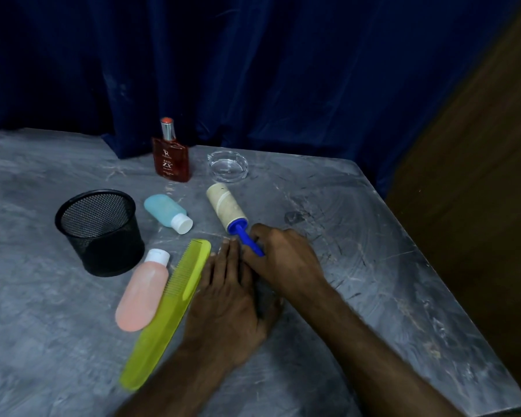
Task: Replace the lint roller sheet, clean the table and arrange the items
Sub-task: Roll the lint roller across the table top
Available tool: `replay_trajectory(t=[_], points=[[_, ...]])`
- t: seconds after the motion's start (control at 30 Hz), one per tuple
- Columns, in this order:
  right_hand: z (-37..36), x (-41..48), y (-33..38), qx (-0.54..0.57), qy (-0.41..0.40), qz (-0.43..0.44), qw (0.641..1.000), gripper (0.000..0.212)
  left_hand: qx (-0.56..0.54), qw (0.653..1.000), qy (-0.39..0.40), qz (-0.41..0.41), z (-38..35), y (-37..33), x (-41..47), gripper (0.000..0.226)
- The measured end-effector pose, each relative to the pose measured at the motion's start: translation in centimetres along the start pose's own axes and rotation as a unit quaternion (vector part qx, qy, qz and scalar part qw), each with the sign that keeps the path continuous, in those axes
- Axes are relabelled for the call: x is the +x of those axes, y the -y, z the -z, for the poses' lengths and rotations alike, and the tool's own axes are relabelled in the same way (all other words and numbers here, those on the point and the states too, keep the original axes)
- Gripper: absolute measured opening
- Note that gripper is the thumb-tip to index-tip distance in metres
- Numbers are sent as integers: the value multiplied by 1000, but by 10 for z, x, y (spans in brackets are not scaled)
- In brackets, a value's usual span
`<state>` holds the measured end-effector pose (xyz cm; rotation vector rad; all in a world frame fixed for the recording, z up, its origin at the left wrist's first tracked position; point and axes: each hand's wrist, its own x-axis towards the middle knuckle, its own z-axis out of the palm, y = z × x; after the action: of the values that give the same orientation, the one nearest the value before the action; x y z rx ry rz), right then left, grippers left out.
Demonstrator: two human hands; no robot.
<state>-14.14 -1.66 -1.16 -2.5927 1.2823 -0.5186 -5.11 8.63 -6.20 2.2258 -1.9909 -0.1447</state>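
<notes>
The right hand (pixel 283 260) grips the lint roller (pixel 227 210) by its blue handle, knuckles up, while the left hand (pixel 226 302) lies flat, fingers straight, on the tabletop (pixel 373 266) just beside the comb (pixel 169 311).

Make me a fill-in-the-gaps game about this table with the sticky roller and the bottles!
1. The right hand grips the lint roller by its ____ handle.
2. The perfume bottle stands ____ next to the glass ashtray.
3. The blue bottle lies on its side and has a ____ cap.
4. The left hand rests flat beside the yellow-green ____.

Missing words: blue; upright; white; comb.
</notes>
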Motion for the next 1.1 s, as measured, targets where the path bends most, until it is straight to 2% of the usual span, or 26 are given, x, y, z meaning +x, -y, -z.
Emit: replay_trajectory(t=[0.2,0.37,0.6,0.8,1.1], points=[[2,-2,-14,-21,-8,-45,999,28,2,1000,5,8,-1,-1,1,105],[17,-5,-50,-40,-41,-127,990,33,12,1000,13,12,-2,-2,1,107],[49,-22,-114,-26,-50,-247,967,25,6,1000,22,8,3,-1,-1,109],[73,-49,-150,-40,-71,-296,952,22,5,1000,20,4,2,0,-1,109],[97,-69,-168,-58,-76,-368,925,31,13,1000,23,6,-1,1,1,108]])
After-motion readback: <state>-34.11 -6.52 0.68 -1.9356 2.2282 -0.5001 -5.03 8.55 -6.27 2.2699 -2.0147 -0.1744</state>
